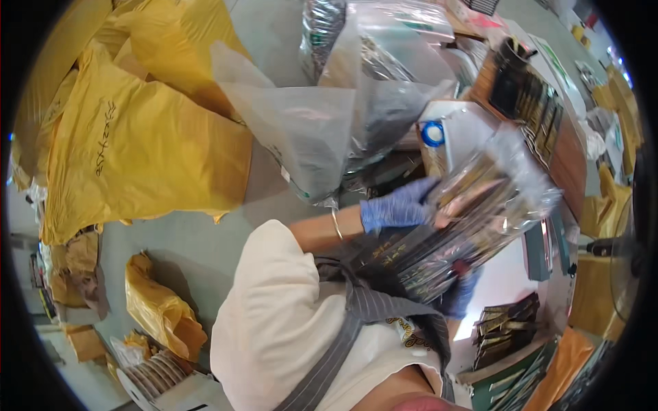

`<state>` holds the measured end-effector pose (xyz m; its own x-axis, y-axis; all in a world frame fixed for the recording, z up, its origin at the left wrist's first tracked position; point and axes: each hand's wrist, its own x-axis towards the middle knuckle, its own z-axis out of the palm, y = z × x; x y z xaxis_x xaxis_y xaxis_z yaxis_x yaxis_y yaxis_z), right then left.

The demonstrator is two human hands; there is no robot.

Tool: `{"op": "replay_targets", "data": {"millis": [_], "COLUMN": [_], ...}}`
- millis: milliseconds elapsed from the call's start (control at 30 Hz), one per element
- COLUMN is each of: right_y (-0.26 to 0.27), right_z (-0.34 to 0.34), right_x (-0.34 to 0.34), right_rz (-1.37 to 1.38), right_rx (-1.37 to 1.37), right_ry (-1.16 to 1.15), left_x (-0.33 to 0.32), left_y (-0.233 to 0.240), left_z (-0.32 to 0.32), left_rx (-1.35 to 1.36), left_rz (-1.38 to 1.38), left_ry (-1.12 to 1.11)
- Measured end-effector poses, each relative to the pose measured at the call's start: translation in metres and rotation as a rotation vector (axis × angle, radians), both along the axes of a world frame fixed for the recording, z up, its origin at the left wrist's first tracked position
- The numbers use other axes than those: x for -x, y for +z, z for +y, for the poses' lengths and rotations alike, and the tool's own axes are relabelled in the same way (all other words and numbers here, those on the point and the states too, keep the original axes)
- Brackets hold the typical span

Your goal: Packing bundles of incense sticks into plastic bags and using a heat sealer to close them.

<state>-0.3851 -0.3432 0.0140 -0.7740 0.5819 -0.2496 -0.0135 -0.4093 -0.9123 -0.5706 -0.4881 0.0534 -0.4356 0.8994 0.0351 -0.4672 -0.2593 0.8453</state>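
Note:
In front of my chest is a clear plastic-wrapped bundle [473, 205] of long, flat dark pieces with gold print, blurred by motion. My left hand [398, 208], in a blue knitted glove, grips its upper left side; the fingertips are partly hidden by the plastic. My right hand [465, 293], in a similar blue glove, holds the lower right edge and is partly covered by the bundle. Beneath and beyond the bundle is a white work surface [506, 262]. A roll of tape with a blue rim [432, 134] lies just beyond the bundle.
Large yellow sacks [154, 149] fill the left side, one with handwriting. Translucent plastic bags [308, 133] hang ahead. A black container [509, 77] stands at upper right. Dark gold-printed pieces [506, 326] are heaped at lower right. A smaller yellow bag [162, 308] lies on the floor.

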Motion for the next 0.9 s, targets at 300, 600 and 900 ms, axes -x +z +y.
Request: {"op": "replay_targets", "data": {"millis": [300, 600, 900], "right_y": [0.206, 0.221, 0.131], "right_z": [-0.066, -0.183, -0.202], "right_x": [0.203, 0.338, 0.328], "right_rz": [0.655, 0.935, 0.573], "right_rx": [-0.763, -1.031, -1.015], "right_ry": [0.014, -0.168, 0.3], "left_x": [0.247, 0.307, 0.262], "left_y": [0.134, -0.007, 0.081], "left_z": [-0.243, -0.228, -0.326], "left_rx": [1.975, 0.632, 1.488], "left_rz": [1.347, 2.272, 2.208], "left_ry": [0.244, 0.067, 0.857]}}
